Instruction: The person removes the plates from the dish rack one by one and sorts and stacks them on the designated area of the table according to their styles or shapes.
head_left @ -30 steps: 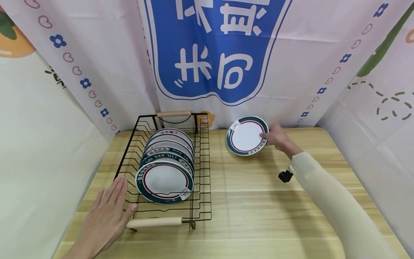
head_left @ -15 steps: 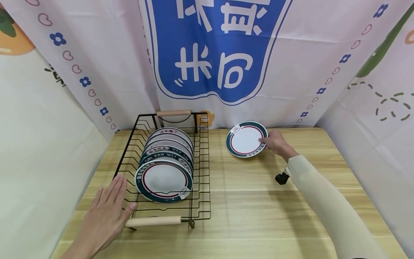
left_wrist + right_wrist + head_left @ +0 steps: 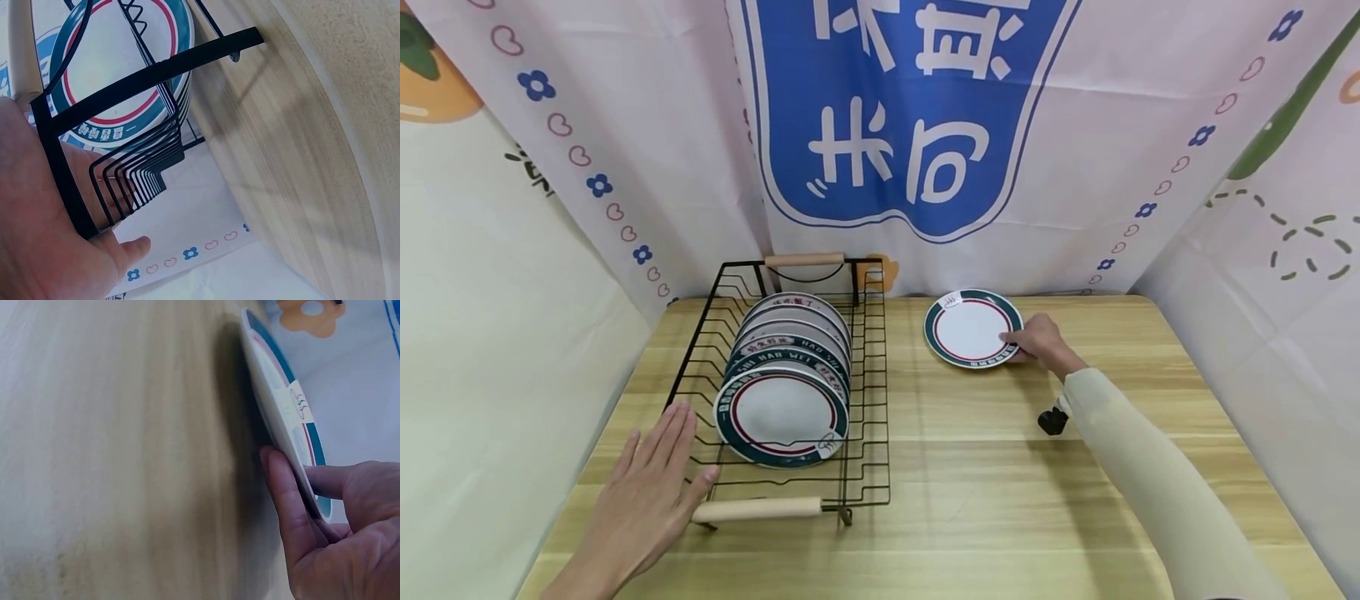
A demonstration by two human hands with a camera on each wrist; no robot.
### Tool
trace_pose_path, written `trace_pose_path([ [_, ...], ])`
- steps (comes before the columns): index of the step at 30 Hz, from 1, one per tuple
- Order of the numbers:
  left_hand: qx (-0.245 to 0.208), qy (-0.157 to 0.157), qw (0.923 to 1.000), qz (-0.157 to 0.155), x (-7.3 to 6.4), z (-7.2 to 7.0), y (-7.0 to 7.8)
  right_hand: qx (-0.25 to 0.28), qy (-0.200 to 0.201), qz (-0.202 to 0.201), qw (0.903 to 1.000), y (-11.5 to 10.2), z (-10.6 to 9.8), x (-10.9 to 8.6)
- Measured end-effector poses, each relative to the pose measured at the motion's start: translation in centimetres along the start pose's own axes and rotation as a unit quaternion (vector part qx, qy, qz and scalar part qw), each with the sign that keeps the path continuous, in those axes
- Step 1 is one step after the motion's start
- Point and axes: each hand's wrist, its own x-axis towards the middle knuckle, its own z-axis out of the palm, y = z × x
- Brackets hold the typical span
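Note:
My right hand (image 3: 1042,343) pinches the right edge of a white plate (image 3: 972,330) with a green rim and red ring. Its thumb lies on the top face and its fingers are underneath, as the right wrist view shows. The plate is low over the back of the table, its shadow close below it. My left hand (image 3: 646,498), fingers straight, rests along the left side of a black wire dish rack (image 3: 156,76), near its front corner. Several matching plates (image 3: 784,417) stand in a leaning row inside the rack.
The rack has wooden handles at its front (image 3: 767,508) and back (image 3: 805,259). A wooden table (image 3: 970,500) lies under everything. Printed cloth (image 3: 1120,108) hangs along the back and both sides. A small black object (image 3: 1052,421) shows below my right wrist.
My right hand has lowered the plate slightly toward the table, and the plate has tilted flatter. My left hand stays at the rack's side.

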Motion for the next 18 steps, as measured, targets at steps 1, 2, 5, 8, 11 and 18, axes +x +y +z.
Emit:
trace_pose_path([
  [1,0.0,-0.002,1.0,-0.002,0.0,-0.06,0.03,-0.003,-0.001,0.0,1.0,0.13,0.05,0.03],
  [2,0.0,-0.004,1.0,-0.004,0.0,-0.12,0.05,-0.009,-0.001,-0.004,1.0,0.28,0.07,0.03],
  [5,0.0,-0.008,0.9999,-0.008,0.0,-0.14,0.05,-0.034,0.006,-0.017,0.9992,0.63,0.15,0.02],
  [8,0.001,-0.01,0.9999,-0.009,0.0,-0.2,0.0,-0.076,0.022,-0.034,0.9963,0.77,0.23,0.03],
  [11,0.001,-0.009,0.9999,-0.008,0.03,-0.33,0.0,-0.126,0.036,-0.046,0.9903,0.81,0.27,-0.04],
  [18,0.001,-0.005,1.0,-0.005,-0.03,-0.43,0.13,-0.239,0.046,-0.078,0.9667,0.5,-0.14,-0.57],
])
